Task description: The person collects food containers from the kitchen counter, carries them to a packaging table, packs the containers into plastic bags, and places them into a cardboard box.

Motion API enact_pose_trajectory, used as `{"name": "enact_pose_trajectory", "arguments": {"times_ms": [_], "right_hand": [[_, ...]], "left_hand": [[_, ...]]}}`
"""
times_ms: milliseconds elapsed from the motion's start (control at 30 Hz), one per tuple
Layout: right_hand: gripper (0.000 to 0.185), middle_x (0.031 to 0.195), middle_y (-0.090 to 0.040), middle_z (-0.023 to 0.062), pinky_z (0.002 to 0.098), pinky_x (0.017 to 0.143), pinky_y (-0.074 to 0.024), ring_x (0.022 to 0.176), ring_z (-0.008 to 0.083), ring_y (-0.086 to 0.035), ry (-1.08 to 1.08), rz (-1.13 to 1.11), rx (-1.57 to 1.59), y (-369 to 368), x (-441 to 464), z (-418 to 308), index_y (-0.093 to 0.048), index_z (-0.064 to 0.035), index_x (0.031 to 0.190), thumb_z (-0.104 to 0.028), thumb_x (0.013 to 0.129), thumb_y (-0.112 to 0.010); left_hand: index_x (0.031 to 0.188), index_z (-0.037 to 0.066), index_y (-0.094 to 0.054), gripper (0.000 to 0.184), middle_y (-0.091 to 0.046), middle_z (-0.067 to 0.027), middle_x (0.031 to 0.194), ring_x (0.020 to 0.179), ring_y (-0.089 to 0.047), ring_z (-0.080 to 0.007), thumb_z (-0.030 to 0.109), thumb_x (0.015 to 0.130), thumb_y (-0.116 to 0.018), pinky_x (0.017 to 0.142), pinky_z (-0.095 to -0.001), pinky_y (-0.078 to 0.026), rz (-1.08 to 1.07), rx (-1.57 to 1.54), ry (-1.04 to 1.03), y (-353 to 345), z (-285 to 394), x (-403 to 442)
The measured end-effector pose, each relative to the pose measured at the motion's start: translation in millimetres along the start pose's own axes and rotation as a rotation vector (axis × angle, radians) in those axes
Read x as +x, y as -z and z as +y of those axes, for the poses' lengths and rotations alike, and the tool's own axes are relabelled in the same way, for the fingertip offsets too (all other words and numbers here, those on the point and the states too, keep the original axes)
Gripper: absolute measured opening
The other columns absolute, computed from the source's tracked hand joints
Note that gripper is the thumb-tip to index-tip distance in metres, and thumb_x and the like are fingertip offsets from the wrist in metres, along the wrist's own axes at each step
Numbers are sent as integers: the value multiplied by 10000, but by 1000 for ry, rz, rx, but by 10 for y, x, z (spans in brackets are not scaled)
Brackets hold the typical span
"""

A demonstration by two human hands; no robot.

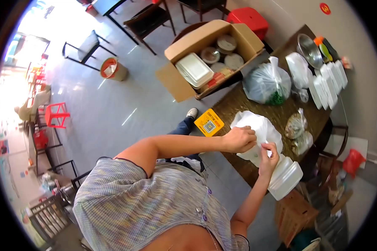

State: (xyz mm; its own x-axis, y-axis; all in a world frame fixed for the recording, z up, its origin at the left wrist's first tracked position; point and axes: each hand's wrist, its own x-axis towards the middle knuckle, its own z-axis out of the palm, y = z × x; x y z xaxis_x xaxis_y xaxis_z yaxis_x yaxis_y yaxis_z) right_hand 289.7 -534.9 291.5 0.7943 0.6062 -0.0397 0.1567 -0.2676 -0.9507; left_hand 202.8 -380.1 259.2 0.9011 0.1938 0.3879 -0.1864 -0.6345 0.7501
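A white plastic bag [262,125] lies on the brown table, bulging over whatever is inside it. My right hand [268,160] pinches gathered plastic at the near side of this bag. Close beside it, my left hand [240,139] is closed over the bag's top, its fingers curled around the plastic. White foam takeout boxes [285,179] stand at the table's near edge, just below my right wrist. A yellow card with a QR code [209,123] sits at the table edge near my left forearm.
An open cardboard box [171,81] holds round lidded tubs and a foam box. On the table [232,100] are a tied clear bag [267,83], small food bags [296,124], stacked foam boxes [329,83] and a metal bowl [309,48]. A bin [119,72] stands on the floor.
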Motion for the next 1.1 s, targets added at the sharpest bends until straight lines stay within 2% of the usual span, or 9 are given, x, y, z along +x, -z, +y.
{"name": "enact_pose_trajectory", "arguments": {"times_ms": [100, 200, 367, 500, 733, 800, 867, 967, 1100], "right_hand": [[59, 781, -505, 29, 280, 674, -391, 751, 153, -494, 31, 60, -125, -60, -9, -72, -513, -24, 788, 12, 775, -557], [118, 765, -497, 58, 314, 675, -402, 748, 219, -485, 263, 145, -513, -140, 24, -117, -503, -13, 828, 53, 740, -548], [107, 757, -466, 113, 367, 623, -412, 712, 282, -482, 432, 499, -727, -230, 60, 175, -511, -3, 832, -23, 773, -598], [105, 704, -457, 113, 353, 611, -408, 689, 279, -481, 282, 445, -722, -122, -17, 143, -505, 7, 747, -45, 792, -585], [161, 676, -456, 127, 361, 601, -376, 652, 293, -451, 206, 154, -990, -48, -291, -18, -507, 16, 701, -78, 824, -549], [70, 735, -513, 107, 340, 618, -385, 696, 273, -465, 103, 184, -940, -33, -551, 142, -570, -15, 791, -82, 802, -587], [147, 819, -532, 112, 347, 662, -395, 754, 257, -480, 51, 282, -819, 57, -680, 188, -594, -20, 911, -116, 799, -604], [477, 1152, -468, 109, 332, 872, -367, 1059, 226, -439, -256, 555, -400, 256, -630, 238, -409, -51, 1266, -227, 853, -568], [598, 1296, -408, 111, 342, 962, -337, 1174, 227, -399, -491, 438, 531, 508, -306, 732, -350, -30, 1308, -431, 884, -480]], "left_hand": [[793, 66, -561, 115, -526, -75, 761, 762, -510, -254, 137, 705, -585, 555, -359, -447, -22, 117, 16, 65, 103, 232], [858, 56, -560, 159, -545, -83, 774, 765, -510, -264, 134, 720, -569, 575, -382, -444, -61, -209, -318, -182, -83, 483], [828, 58, -625, 159, -598, -134, 690, 650, -554, -292, 170, 768, -530, 619, -387, -438, -653, -183, -123, -117, -216, 827], [819, 67, -689, 221, -652, -118, 785, 690, -597, -272, 228, 699, -598, 616, -376, -450, -871, -397, -186, -356, -436, 1106], [654, 94, -663, 180, -620, -125, 727, 748, -602, -273, 264, 596, -652, 597, -365, -478, -764, 23, -144, -390, -292, 1088], [641, 79, -641, 124, -586, -116, 825, 797, -569, -286, 200, 613, -631, 588, -359, -462, -451, -30, -313, -288, -390, 958], [723, 80, -642, 149, -560, -108, 944, 899, -541, -280, 159, 596, -649, 704, -377, -455, -533, -85, -197, -163, -341, 851], [1091, 44, -514, 459, -500, -149, 1075, 1037, -446, -319, 119, 664, -663, 912, -400, -348, -30, -183, 83, 13, -419, 554], [1325, 12, -293, 649, -388, -183, 1273, 1187, -379, -292, 430, 863, -473, 974, -358, -320, -141, -579, 962, -332, -881, -261]]}}
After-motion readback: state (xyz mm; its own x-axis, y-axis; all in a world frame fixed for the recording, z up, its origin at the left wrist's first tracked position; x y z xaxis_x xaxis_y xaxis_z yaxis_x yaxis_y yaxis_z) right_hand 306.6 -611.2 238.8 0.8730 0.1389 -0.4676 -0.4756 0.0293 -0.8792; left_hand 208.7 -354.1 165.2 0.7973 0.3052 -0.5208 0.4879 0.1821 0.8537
